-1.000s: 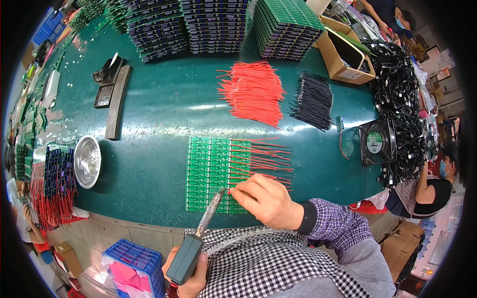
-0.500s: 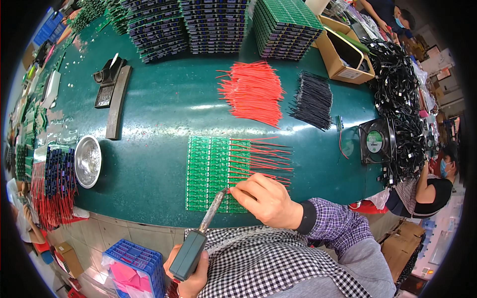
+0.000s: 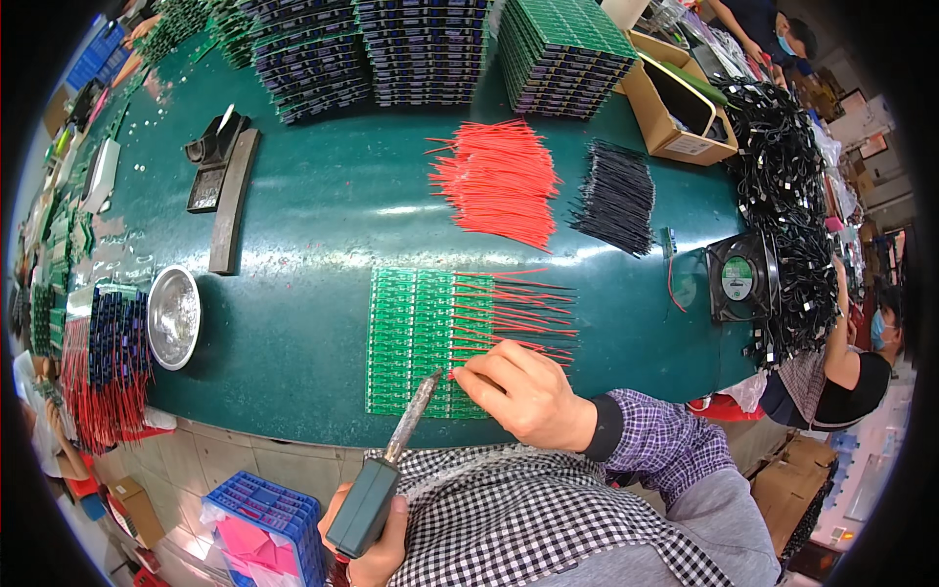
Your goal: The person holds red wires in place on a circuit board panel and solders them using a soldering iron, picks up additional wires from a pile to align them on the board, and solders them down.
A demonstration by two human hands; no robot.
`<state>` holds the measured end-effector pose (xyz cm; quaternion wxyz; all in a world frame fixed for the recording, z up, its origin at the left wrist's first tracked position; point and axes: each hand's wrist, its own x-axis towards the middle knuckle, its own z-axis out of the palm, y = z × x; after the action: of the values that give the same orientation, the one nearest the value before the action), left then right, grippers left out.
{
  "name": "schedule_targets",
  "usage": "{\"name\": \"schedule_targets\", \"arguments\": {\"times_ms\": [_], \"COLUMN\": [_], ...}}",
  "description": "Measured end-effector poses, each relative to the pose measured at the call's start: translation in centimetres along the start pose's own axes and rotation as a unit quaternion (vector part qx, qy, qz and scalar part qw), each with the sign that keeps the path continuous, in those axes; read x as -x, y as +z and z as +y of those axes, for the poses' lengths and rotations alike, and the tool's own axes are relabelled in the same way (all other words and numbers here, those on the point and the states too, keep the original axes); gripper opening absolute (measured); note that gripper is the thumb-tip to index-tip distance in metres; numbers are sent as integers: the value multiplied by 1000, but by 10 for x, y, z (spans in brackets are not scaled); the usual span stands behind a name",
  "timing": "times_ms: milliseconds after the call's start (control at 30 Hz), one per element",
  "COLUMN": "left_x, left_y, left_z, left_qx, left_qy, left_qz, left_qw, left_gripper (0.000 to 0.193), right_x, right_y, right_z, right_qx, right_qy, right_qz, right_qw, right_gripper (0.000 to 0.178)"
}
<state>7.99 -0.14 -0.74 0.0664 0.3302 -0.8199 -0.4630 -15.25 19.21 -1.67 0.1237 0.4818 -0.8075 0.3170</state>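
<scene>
A green panel of small circuit boards (image 3: 399,338) lies flat on the bench in front of me. Red and dark wires (image 3: 533,311) stick out to the right from its right-hand column. My left hand (image 3: 370,548) is wrapped round the grey handle of a soldering iron (image 3: 413,416), whose tip is over the lower middle of the panel. Close to that tip, my right hand (image 3: 528,396) pinches a red wire (image 3: 453,374) against the panel; most of this wire is hidden by the fingers.
Beyond the panel lie piles of red wires (image 3: 499,186) and black wires (image 3: 616,199). A metal bowl (image 3: 174,318) and a dark bar (image 3: 233,205) are on the left. Stacked boards (image 3: 421,54) stand at the back; a fan (image 3: 740,278) and black cables (image 3: 782,176) lie right.
The soldering iron and my left hand have shifted slightly left, its tip drawing away from the red wire's end. My right hand stays put. At the right, another person's arm has risen.
</scene>
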Motion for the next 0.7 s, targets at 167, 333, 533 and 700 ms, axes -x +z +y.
{"name": "schedule_targets", "arguments": {"times_ms": [167,333,533,700], "left_x": [-2,-5,6,8], "left_y": [-1,-4,5,2], "left_z": [5,6,-7,-10], "left_qx": [6,43,67,36], "left_qy": [10,42,-21,-15], "left_qz": [1,-57,45,33], "left_qw": [1000,997,997,999], "left_gripper": [32,36,39,37], "right_x": [0,0,0,1], "right_y": [0,2,0,0], "right_z": [0,0,-3,-3], "right_qx": [0,3,-2,-5], "right_qy": [2,5,-5,-8], "right_qz": [-9,8,27,21], "right_qw": [1000,1000,1000,1000], "right_gripper": [32,32,29,27]}}
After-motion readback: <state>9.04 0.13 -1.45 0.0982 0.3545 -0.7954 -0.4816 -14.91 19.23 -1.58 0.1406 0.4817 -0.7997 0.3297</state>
